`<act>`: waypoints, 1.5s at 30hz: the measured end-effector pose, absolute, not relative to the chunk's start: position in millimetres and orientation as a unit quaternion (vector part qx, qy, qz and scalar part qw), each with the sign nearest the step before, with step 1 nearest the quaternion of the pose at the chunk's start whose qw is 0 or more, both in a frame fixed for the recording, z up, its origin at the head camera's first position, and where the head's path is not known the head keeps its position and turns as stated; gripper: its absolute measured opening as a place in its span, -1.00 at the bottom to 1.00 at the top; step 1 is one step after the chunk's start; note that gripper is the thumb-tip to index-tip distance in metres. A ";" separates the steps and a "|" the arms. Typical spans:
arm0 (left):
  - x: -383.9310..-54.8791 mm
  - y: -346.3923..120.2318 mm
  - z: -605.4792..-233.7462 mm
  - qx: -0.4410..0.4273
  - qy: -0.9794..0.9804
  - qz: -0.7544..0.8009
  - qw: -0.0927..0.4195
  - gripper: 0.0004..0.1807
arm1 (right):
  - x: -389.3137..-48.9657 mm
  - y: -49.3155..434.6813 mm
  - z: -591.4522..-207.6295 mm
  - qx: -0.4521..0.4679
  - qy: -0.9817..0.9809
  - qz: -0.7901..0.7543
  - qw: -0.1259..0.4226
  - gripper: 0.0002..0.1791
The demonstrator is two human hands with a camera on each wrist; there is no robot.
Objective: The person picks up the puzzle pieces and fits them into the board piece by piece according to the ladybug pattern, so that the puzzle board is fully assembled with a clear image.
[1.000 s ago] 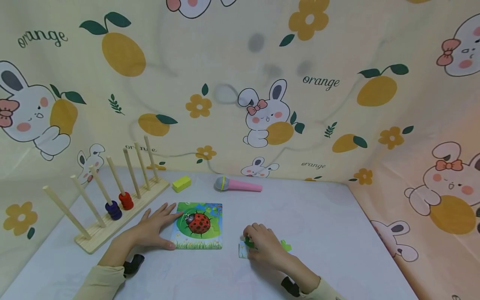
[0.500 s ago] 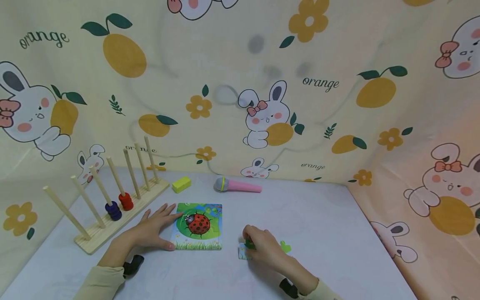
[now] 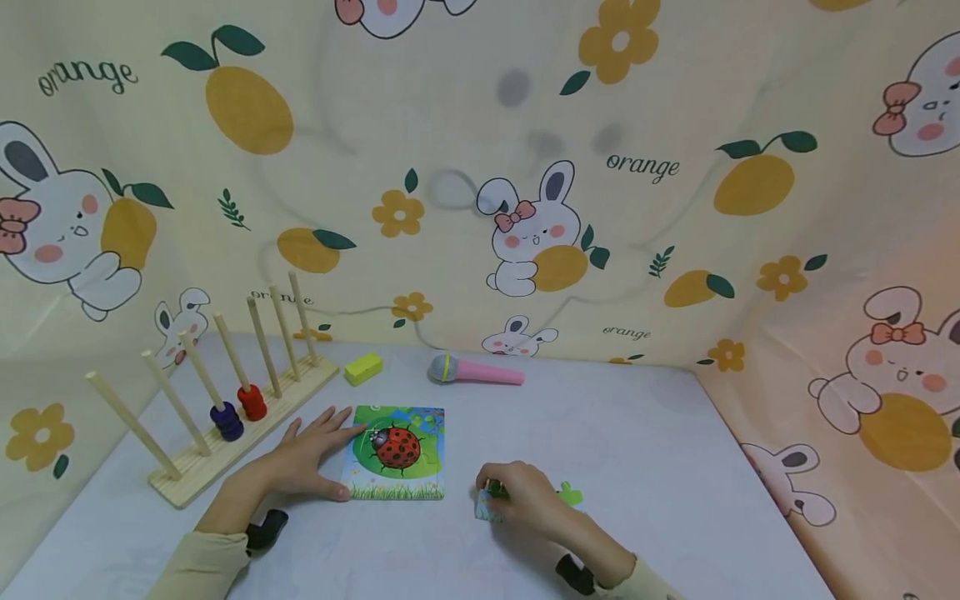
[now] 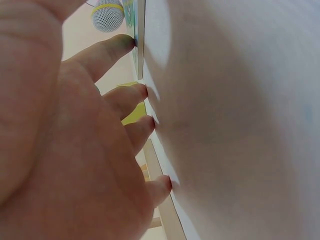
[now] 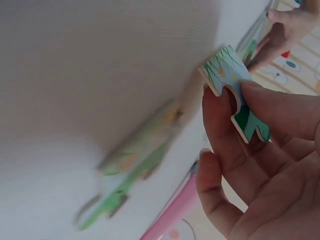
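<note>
A square ladybug puzzle (image 3: pixel 397 483) lies face up on the table. My left hand (image 3: pixel 306 458) rests at its left side with fingers spread, forefinger and thumb at the puzzle's edge. In the left wrist view the fingertips (image 4: pixel 165 182) touch down along the tabletop. Between thumb and forefinger my right hand (image 3: pixel 525 500) pinches a jigsaw piece (image 5: pixel 225 67), printed with grass, pale blue and dark green. It is tilted and clear of the table in the right wrist view. Beneath it lies a blurred green puzzle piece (image 5: pixel 135 157), mostly hidden by the hand in the head view.
A wooden peg rack (image 3: pixel 168 492) with blue and red rings stands at the left. Behind the puzzle are a yellow block (image 3: pixel 363 368) and a pink toy microphone (image 3: pixel 487 372). A patterned cloth (image 3: pixel 420 125) hangs along the table's back edge.
My right hand has shifted slightly left and toward me, carrying the jigsaw piece with it. The left hand and the ladybug puzzle have stayed in place.
</note>
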State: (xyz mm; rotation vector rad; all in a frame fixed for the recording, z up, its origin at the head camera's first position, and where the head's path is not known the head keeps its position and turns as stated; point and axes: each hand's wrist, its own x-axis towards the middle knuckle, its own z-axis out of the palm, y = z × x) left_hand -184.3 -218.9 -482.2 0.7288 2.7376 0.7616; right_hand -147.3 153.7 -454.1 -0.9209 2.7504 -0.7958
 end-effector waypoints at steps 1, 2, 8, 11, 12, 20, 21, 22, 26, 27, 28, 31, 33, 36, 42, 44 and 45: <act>-184.1 -219.1 -481.7 0.247 0.928 0.259 0.105 0.14 | -148.3 151.5 -453.1 -0.308 0.911 -0.265 0.066 -0.77; -184.1 -219.2 -481.3 0.246 0.928 0.259 0.105 0.14 | -149.6 148.6 -452.0 -0.311 0.910 -0.266 0.064 -0.77; -184.9 -219.2 -481.5 0.242 0.930 0.257 0.106 0.14 | -158.9 118.7 -444.2 -0.334 0.900 -0.274 0.052 -0.76; -185.8 -219.3 -483.8 0.241 0.930 0.257 0.106 0.14 | -164.6 100.5 -440.9 -0.342 0.901 -0.263 0.054 -0.74; -185.7 -219.2 -484.1 0.242 0.930 0.256 0.105 0.14 | -166.8 94.3 -439.6 -0.344 0.901 -0.258 0.055 -0.74; -182.7 -218.3 -479.3 0.242 0.927 0.267 0.107 0.11 | -183.4 44.2 -436.0 -0.370 0.898 -0.229 0.058 -0.71; -182.8 -218.3 -479.2 0.241 0.926 0.269 0.109 0.11 | -184.9 38.9 -437.1 -0.374 0.897 -0.228 0.060 -0.73; -183.1 -218.3 -479.2 0.241 0.926 0.270 0.109 0.10 | -186.3 33.7 -438.4 -0.379 0.895 -0.228 0.062 -0.74; -184.7 -218.4 -481.8 0.240 0.925 0.271 0.112 0.10 | -191.9 17.2 -443.7 -0.389 0.892 -0.218 0.074 -0.79; -185.0 -218.6 -482.4 0.240 0.925 0.271 0.113 0.10 | -193.2 14.0 -444.7 -0.387 0.893 -0.215 0.077 -0.79; -185.3 -218.8 -483.0 0.240 0.925 0.270 0.113 0.10 | -194.6 10.8 -445.4 -0.385 0.895 -0.212 0.079 -0.79; -185.2 -219.1 -483.5 0.235 0.926 0.271 0.117 0.10 | -198.9 2.5 -447.3 -0.377 0.897 -0.212 0.094 -0.77; -184.9 -219.0 -483.6 0.232 0.926 0.273 0.118 0.09 | -201.5 -2.4 -448.4 -0.376 0.895 -0.214 0.104 -0.76; -184.5 -218.4 -483.5 0.228 0.927 0.273 0.117 0.08 | -204.2 -8.3 -450.6 -0.382 0.891 -0.219 0.112 -0.74; -184.8 -217.8 -482.6 0.227 0.927 0.273 0.118 0.07 | -204.3 -12.9 -454.0 -0.378 0.886 -0.237 0.126 -0.72; -184.8 -217.8 -482.3 0.226 0.927 0.274 0.118 0.07 | -204.1 -13.6 -454.6 -0.376 0.884 -0.245 0.130 -0.73; -184.8 -217.8 -482.3 0.225 0.927 0.275 0.118 0.06 | -204.2 -13.7 -454.9 -0.376 0.883 -0.249 0.134 -0.74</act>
